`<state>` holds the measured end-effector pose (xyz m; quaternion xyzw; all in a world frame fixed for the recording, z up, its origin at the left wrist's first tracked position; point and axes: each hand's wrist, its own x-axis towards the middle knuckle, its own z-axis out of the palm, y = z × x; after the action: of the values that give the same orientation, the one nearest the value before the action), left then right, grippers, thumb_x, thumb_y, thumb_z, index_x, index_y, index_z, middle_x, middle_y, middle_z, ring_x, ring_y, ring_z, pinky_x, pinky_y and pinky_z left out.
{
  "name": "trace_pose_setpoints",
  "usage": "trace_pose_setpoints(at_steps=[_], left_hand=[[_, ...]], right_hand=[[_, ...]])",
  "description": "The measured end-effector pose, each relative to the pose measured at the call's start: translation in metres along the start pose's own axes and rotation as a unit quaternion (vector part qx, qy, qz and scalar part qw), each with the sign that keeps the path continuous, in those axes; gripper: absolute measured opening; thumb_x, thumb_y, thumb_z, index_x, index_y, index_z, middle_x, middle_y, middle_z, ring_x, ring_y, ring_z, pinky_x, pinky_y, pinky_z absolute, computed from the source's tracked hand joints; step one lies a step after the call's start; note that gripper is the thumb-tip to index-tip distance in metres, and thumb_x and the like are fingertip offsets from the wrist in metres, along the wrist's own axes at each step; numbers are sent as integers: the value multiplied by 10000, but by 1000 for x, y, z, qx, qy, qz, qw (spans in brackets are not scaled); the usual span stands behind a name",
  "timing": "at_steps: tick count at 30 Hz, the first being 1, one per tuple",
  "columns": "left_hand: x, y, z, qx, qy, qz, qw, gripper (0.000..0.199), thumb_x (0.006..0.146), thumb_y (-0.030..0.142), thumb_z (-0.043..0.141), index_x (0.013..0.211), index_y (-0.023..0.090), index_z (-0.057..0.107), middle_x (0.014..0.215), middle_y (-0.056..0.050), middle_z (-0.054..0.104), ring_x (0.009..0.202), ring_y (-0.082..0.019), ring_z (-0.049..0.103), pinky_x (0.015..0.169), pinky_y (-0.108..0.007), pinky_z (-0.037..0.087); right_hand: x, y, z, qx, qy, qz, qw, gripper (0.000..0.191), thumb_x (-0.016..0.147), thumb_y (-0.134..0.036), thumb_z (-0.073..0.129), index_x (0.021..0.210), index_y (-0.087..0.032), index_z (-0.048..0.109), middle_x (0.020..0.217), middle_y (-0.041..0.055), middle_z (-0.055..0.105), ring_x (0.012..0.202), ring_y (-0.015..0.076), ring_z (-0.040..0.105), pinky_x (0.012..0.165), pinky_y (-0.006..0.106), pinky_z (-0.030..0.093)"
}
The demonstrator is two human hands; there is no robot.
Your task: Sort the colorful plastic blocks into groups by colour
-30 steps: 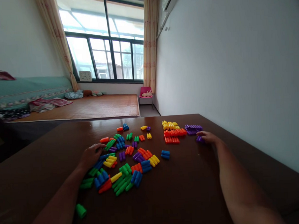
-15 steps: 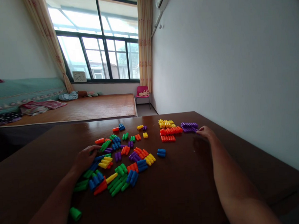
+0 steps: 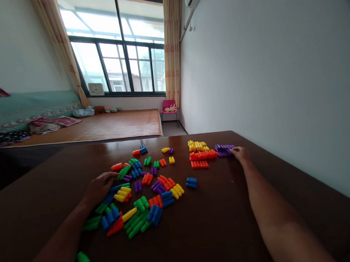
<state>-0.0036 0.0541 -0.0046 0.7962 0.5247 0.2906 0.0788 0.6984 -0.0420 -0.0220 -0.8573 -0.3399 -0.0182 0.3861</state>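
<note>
Touching the far-right purple blocks [image 3: 223, 149] from their right, the right hand [image 3: 241, 155] obscures its grip; the left hand [image 3: 99, 187] lies just left of a green block [image 3: 124, 172]. Whether either grasps, I cannot tell.

"What's beyond the left fingers [image 3: 113, 174]?"

"A low, brown-topped bed [image 3: 119, 123], then a dark-framed window [image 3: 110, 52], bright with daylight, patterned curtains [image 3: 173, 50] on either side"

"And past the right fingers [image 3: 236, 149]?"

"A plain, pale wall [image 3: 262, 65] off to their right; farther back, between both sets, a pink chair [image 3: 165, 105] on grey floor [image 3: 171, 129]"
</note>
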Motion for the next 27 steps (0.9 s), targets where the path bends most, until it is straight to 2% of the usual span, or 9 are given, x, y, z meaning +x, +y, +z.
trace_pose_setpoints(at_steps=[8, 11, 13, 14, 16, 18, 20, 23, 27], left_hand=[[0, 7, -2, -2, 0, 0, 1000, 372, 779, 429, 445, 978, 243, 698, 1053, -42, 715, 946, -246, 669, 851, -328, 515], [-2, 13, -4, 4, -2, -7, 1000, 368, 777, 411, 440, 964, 235, 703, 1028, -40, 718, 923, -241, 675, 833, -318, 519], [-3, 15, -4, 3, 1, -2, 1000, 359, 778, 394, 440, 960, 235, 705, 1024, -36, 717, 928, -235, 674, 836, -311, 515], [-4, 16, -4, 2, 4, 0, 1000, 353, 777, 385, 441, 959, 236, 705, 1025, -34, 717, 932, -232, 672, 839, -309, 512], [-4, 18, -4, -4, 5, -1, 1000, 342, 778, 372, 447, 960, 241, 704, 1029, -30, 717, 938, -225, 669, 847, -302, 505], [-5, 18, -3, -12, 5, -7, 1000, 332, 780, 362, 452, 960, 244, 704, 1029, -28, 717, 944, -219, 664, 852, -297, 501], [-6, 18, -3, -21, 4, -8, 1000, 324, 782, 348, 454, 963, 244, 702, 1031, -28, 716, 951, -214, 660, 863, -296, 494], [-7, 17, -2, -31, 6, -5, 1000, 313, 785, 317, 453, 961, 240, 700, 1035, -30, 713, 961, -206, 654, 876, -298, 485], [-9, 16, 0, -39, 14, 6, 999, 305, 788, 277, 444, 936, 221, 705, 1010, -40, 713, 940, -200, 656, 863, -297, 487]], right_hand=[[-7, -3, -7, 24, 44, -17, 999, 324, 674, -476, 679, 752, -162, 666, 801, 107, 704, 756, 230, 643, 722, 330, 492], [-15, -29, -19, 33, 139, -63, 988, 374, 776, -483, 581, 883, -134, 661, 935, 152, 687, 803, 233, 621, 779, 362, 483], [-28, -62, -22, 58, 148, -132, 979, 374, 838, -455, 518, 971, -131, 651, 986, 153, 675, 791, 219, 613, 796, 363, 477], [-39, -82, -20, 75, 119, -175, 974, 366, 857, -439, 501, 1001, -136, 649, 986, 144, 676, 777, 211, 612, 794, 358, 478], [-64, -126, -7, 99, 12, -269, 958, 331, 874, -395, 497, 1034, -151, 654, 987, 124, 681, 783, 205, 621, 789, 342, 484], [-93, -169, 18, 95, -108, -355, 924, 276, 867, -312, 523, 1060, -174, 663, 1053, 110, 678, 872, 213, 633, 833, 337, 482], [-117, -205, 49, 65, -191, -422, 884, 276, 846, -200, 538, 1091, -196, 664, 1129, 89, 667, 1009, 216, 614, 934, 339, 449], [-135, -242, 93, 2, -250, -472, 845, 395, 803, -38, 498, 1113, -217, 666, 1220, 55, 638, 1144, 202, 559, 1030, 330, 385], [-131, -263, 126, -66, -295, -463, 833, 443, 752, 17, 522, 1084, -228, 686, 1238, 33, 629, 1126, 193, 572, 991, 278, 411]])
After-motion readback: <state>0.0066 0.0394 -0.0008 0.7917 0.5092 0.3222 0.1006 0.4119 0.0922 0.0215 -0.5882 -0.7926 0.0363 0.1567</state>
